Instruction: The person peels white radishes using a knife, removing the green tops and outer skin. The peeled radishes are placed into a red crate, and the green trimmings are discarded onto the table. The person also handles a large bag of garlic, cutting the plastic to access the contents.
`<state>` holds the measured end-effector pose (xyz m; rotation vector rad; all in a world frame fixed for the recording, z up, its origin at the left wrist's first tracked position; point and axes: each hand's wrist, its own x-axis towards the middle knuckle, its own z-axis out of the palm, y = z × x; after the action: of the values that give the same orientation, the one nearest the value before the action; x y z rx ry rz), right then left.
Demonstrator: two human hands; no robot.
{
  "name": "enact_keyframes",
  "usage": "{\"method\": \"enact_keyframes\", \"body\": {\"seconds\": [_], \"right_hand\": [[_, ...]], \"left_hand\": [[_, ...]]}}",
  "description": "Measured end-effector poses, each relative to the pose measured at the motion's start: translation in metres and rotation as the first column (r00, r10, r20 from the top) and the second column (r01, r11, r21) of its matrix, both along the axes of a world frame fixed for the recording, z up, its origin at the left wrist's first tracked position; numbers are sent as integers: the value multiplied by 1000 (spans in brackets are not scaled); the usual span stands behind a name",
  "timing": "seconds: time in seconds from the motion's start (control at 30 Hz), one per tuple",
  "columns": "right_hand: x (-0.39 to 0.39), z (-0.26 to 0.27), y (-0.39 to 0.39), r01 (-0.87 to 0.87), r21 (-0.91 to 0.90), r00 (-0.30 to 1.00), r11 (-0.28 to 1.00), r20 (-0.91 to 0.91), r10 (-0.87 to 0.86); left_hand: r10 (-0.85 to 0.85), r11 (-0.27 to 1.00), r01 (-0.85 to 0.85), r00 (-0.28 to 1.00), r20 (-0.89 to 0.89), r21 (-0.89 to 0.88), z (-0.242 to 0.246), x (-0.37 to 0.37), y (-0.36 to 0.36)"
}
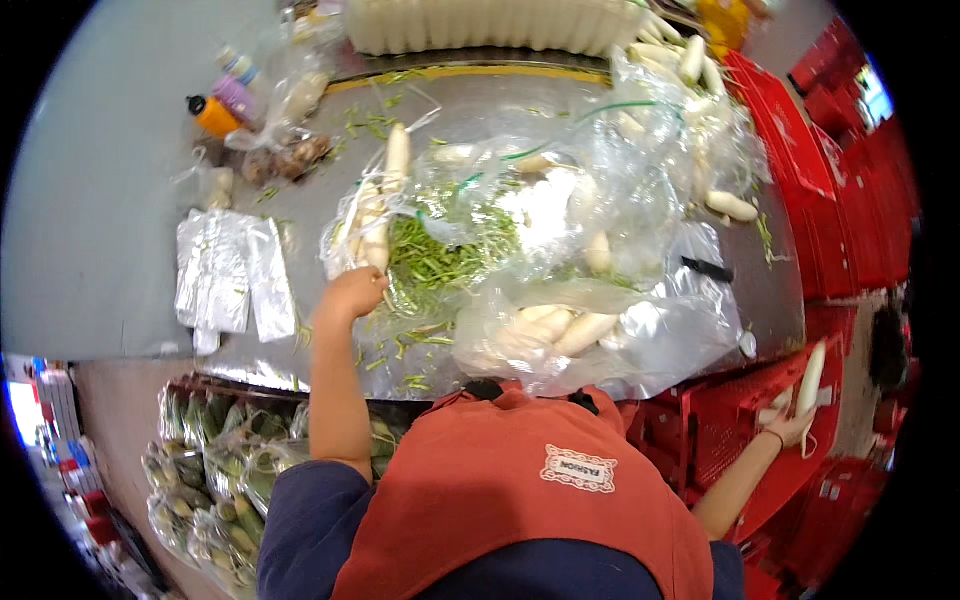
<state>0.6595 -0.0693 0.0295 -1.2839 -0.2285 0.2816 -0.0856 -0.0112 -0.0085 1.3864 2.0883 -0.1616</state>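
Note:
At the left of the metal worktable, my left hand (352, 291) curls its fingers at the lower end of long white daikon radishes (377, 229). A clear plastic bag (334, 238) lies around these radishes. My right hand (791, 427) reaches far out to the right and grips a single white daikon (811, 379) over a red plastic crate (765, 487). Another pale radish shows beside that hand, partly hidden. Close before me, an open clear bag (637, 337) holds several daikon radishes (574, 330).
Cut green stems (450, 247) heap up mid-table among crumpled clear bags. Flat plastic bags (232, 274) lie at left, near an orange bottle (214, 116). More radishes (694, 60) pile up at the far right. Red crates (817, 217) line the right edge; bagged vegetables (217, 487) stand below left.

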Motion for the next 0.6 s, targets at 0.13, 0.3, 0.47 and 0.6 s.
{"method": "enact_keyframes", "body": {"seconds": [0.13, 0.3, 0.47, 0.6], "right_hand": [[47, -32, -18, 77, -467, 922, 881, -302, -241], [24, 13, -9, 428, -571, 773, 701, -170, -611], [153, -38, -38, 393, -650, 801, 650, -106, -590], [196, -68, -64, 388, -776, 823, 497, 49, -566]], "left_hand": [[78, 988, -56, 985, -154, 142, -46, -15, -7], [284, 956, -289, 954, 99, 41, -50, -6, -2], [286, 940, -281, 958, -1, 194, -91, -1, -1], [404, 867, -410, 911, 83, 282, -76, 12, -1]]}}
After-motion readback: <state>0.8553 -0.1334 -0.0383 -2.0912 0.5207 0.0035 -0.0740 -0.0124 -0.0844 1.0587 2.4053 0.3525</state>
